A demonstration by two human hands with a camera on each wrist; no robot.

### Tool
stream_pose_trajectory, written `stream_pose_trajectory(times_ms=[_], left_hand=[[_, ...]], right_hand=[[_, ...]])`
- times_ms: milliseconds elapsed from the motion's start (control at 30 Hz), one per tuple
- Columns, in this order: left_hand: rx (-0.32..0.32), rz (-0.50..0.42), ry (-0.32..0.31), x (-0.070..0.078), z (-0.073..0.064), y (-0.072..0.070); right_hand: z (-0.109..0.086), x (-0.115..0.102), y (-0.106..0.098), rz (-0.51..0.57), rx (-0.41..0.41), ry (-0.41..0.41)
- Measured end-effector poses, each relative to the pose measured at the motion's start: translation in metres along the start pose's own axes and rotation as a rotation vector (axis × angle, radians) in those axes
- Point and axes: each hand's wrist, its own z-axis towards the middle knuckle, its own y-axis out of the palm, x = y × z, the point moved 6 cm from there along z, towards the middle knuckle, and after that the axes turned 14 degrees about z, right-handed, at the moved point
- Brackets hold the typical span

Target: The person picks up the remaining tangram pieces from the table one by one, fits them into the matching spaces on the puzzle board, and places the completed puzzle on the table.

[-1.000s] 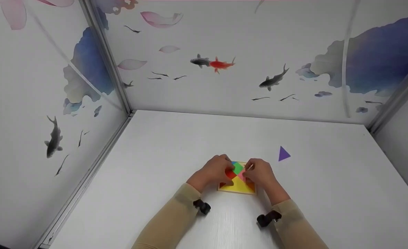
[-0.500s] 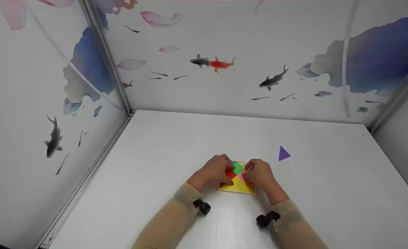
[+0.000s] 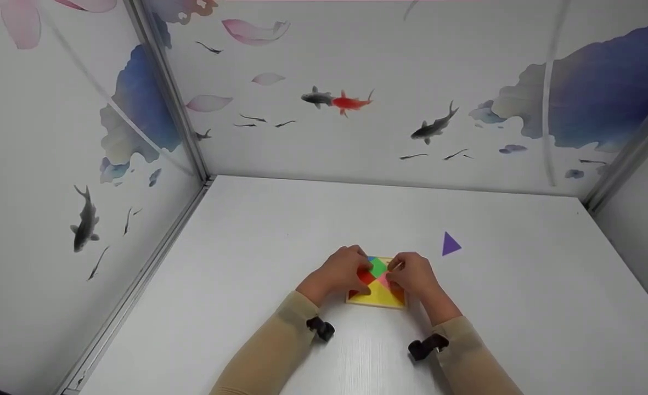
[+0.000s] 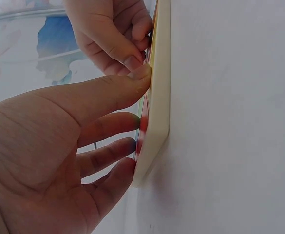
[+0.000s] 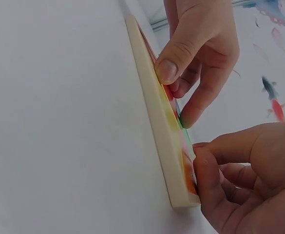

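Note:
A tangram board point(image 3: 377, 305) lies flat on the white table, its light frame holding colored pieces. A green square point(image 3: 378, 268), a large yellow triangle point(image 3: 381, 296), a red piece point(image 3: 365, 276) and a pink piece point(image 3: 383, 280) show between the hands. My left hand point(image 3: 341, 274) rests on the board's left side, thumb and fairly straight fingertips touching its face. At the right side, my right hand point(image 3: 415, 274) has curled fingers, thumb and index pinching at the pink piece; its grip is partly hidden. The right wrist view shows these fingertips at the frame point(image 5: 154, 119).
A loose purple triangle point(image 3: 451, 244) lies on the table beyond the right hand. Printed wall panels point(image 3: 334, 142) enclose the white table point(image 3: 269, 219) at the back and sides. Each wrist carries a small black camera point(image 3: 321, 328).

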Motion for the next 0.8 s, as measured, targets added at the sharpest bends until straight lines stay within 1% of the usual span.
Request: stream_pose_trajectory(times_ms=[167, 333, 533, 633, 800], left_hand=[[-0.009, -0.013, -0.013, -0.001, 0.0, 0.002], [-0.011, 0.005, -0.005, -0.001, 0.0, 0.001], [-0.025, 0.014, -0.011, 0.002, 0.0, 0.0], [-0.026, -0.001, -0.02, 0.002, -0.002, -0.001], [-0.021, -0.014, -0.026, 0.002, -0.003, -0.002]], right_hand=[[0.002, 0.003, -0.002, 0.071, -0.003, 0.025], [0.004, 0.006, -0.008, 0.151, 0.046, 0.024], [0.006, 0.014, -0.016, 0.213, 0.085, 0.071], [0.007, 0.017, -0.02, 0.237, 0.117, 0.065], [0.008, 0.019, -0.028, 0.25, 0.187, 0.03]])
